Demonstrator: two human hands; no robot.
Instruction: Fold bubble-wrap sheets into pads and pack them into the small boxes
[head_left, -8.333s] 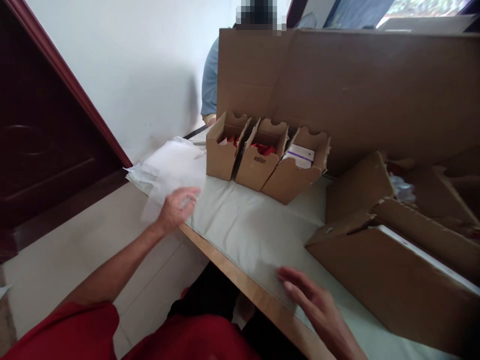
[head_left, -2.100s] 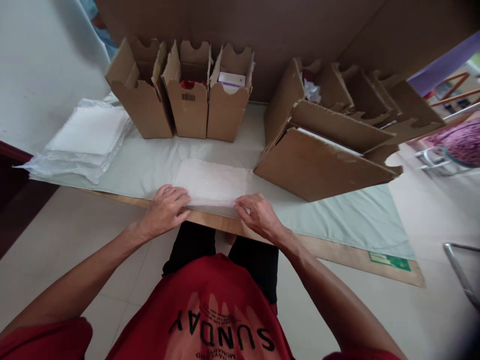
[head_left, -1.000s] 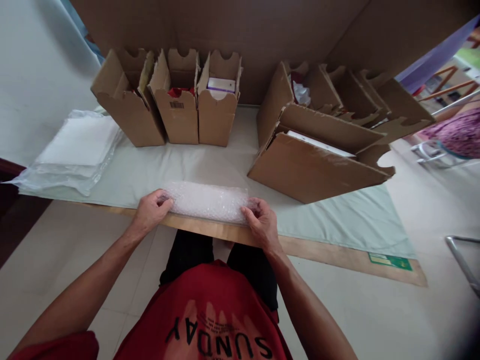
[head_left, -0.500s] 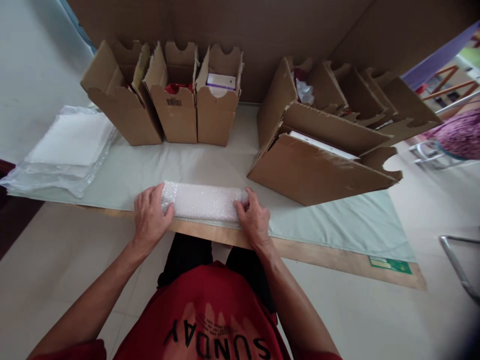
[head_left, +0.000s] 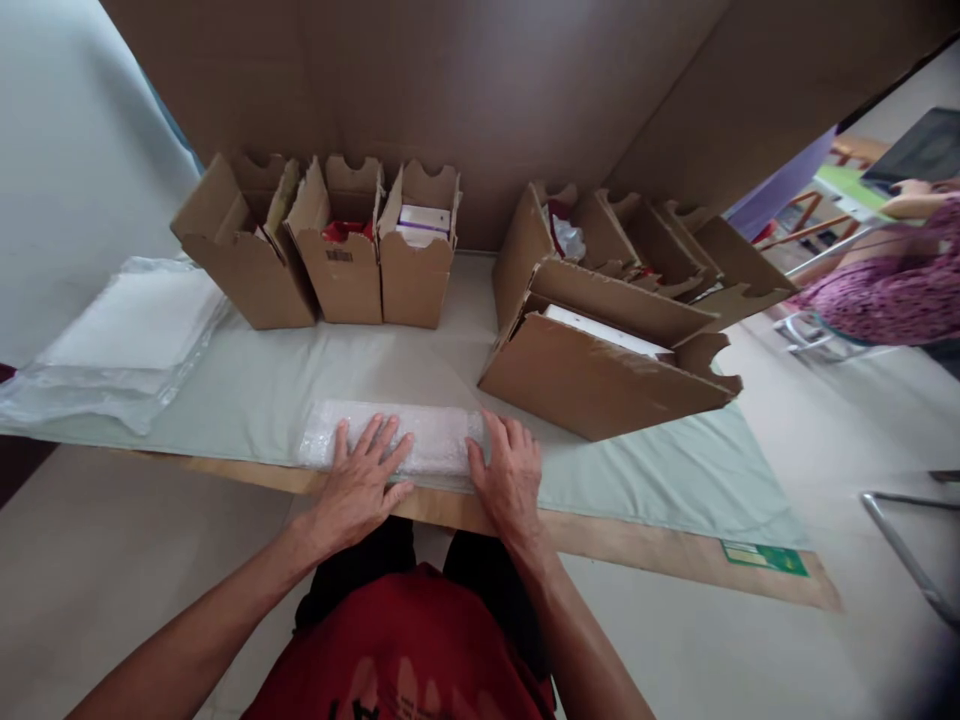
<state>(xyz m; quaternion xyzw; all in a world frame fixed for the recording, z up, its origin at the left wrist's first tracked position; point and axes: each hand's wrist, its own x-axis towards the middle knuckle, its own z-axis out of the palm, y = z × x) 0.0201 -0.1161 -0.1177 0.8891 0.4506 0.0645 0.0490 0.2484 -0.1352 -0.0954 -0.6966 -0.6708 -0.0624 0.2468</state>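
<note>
A folded strip of bubble wrap (head_left: pixel 435 437) lies flat along the near edge of the table (head_left: pixel 645 540). My left hand (head_left: pixel 363 482) rests on top of the strip with its fingers spread and stretched out. My right hand (head_left: pixel 509 474) lies flat at the strip's right end, fingers extended and pressing down. Neither hand holds anything.
Three small open cardboard boxes (head_left: pixel 341 262) stand at the back, holding red and white items. Larger tilted cardboard boxes (head_left: pixel 600 360) sit to the right. A stack of bagged white sheets (head_left: pixel 120 335) lies at the left. Pale green cloth (head_left: pixel 675 470) covers the table. Another person (head_left: pixel 892 285) sits far right.
I brought a sheet to the table edge and folded it into a narrow strip. Both hands went from gripping its ends to lying flat on it. The view shifted slightly.
</note>
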